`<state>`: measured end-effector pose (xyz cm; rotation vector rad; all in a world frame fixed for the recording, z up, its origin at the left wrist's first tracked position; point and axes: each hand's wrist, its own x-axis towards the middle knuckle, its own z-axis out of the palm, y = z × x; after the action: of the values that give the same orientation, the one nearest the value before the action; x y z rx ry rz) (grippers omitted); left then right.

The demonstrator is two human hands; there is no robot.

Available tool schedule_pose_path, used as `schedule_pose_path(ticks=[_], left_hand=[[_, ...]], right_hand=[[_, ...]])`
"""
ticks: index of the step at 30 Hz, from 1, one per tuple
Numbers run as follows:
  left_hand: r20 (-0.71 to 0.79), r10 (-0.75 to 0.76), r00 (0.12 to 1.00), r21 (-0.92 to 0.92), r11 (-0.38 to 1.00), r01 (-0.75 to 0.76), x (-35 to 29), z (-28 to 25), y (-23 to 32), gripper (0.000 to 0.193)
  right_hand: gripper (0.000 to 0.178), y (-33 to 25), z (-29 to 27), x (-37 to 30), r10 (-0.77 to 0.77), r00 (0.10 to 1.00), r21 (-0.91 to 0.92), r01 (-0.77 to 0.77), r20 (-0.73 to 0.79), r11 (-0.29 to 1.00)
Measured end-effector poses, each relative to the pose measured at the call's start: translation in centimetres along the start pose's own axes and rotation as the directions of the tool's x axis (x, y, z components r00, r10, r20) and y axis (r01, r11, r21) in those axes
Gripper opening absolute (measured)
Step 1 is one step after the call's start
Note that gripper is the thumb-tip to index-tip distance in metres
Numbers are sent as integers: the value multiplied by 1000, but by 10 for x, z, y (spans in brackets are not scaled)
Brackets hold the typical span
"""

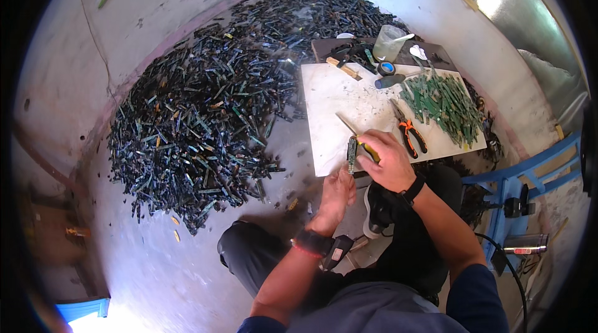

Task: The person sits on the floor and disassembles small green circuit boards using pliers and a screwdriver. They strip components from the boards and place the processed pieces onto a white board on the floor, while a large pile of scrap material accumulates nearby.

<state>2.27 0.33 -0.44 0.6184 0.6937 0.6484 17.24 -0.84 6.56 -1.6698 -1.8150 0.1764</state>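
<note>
In front of my knees, my left hand [337,193] pinches the lower end of a narrow green circuit board strip [352,156], which stands roughly upright over the near edge of the white board. Closed around the yellow and black handle of a screwdriver [347,123] is my right hand [389,162]; the metal shaft points up and to the left, just past the strip's top end. Whether the screwdriver touches the strip I cannot tell. Pliers [408,131] with orange and black handles lie on the white board beyond my right hand.
The white board [327,103] also carries a heap of green strips [443,106], a dark-handled tool [390,81], a tape roll [386,68] and a cloudy plastic cup [389,43]. A large pile of dark strips [205,121] covers the floor leftward. A blue chair [517,174] stands right.
</note>
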Motion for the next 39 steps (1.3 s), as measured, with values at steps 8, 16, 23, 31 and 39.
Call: schedule_pose_path(ticks=[8, 16, 23, 31, 39], left_hand=[[-94, -12, 995, 134, 991, 25, -1, 15, 7, 41], [-52, 24, 998, 102, 995, -18, -5, 16, 17, 50], [-37, 22, 999, 102, 995, -19, -3, 19, 20, 49], [-47, 56, 997, 100, 994, -51, -2, 18, 17, 47], [-49, 55, 997, 145, 988, -48, -7, 17, 12, 44]], right_hand=[[32, 8, 0, 10, -200, 969, -58, 210, 145, 976], [14, 15, 25, 15, -134, 980, 64, 145, -147, 987], [5, 21, 29, 21, -18, 978, 140, 48, -206, 989], [15, 26, 28, 27, 213, 972, 272, -180, -98, 945], [23, 43, 23, 34, 296, 946, 416, -323, 129, 850]])
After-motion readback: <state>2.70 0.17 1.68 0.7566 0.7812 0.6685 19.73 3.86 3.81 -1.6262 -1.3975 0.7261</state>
